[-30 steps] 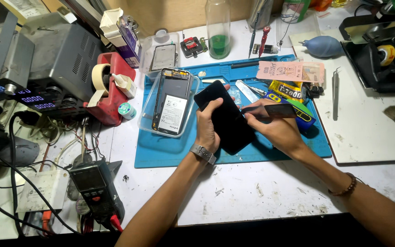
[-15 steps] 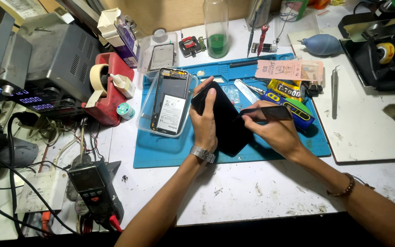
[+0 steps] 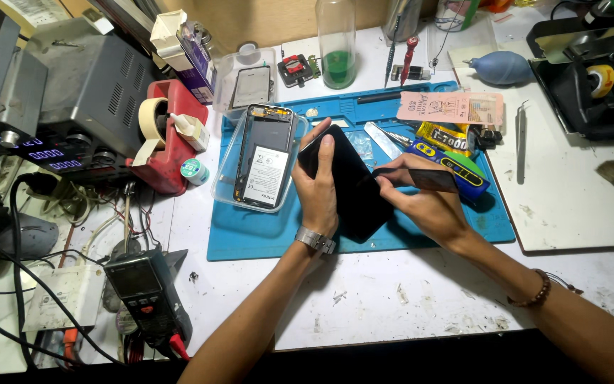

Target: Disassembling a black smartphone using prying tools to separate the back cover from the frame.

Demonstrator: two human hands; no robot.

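**Head view: dark panel gripped over the blue mat**

Head camera looks down on the left hand (image 3: 319,190), its fingers clasped around a black phone panel (image 3: 346,186) held tilted above the blue mat (image 3: 250,238). The right hand (image 3: 421,203) pinches a thin dark card (image 3: 421,179) against the panel's right edge; how deep it sits is hard to tell. An opened phone body (image 3: 264,155) lies in a clear tray (image 3: 223,186) just left. Prying too steeply could crack the panel, or a slip could drop it on the tabletop (image 3: 392,299).
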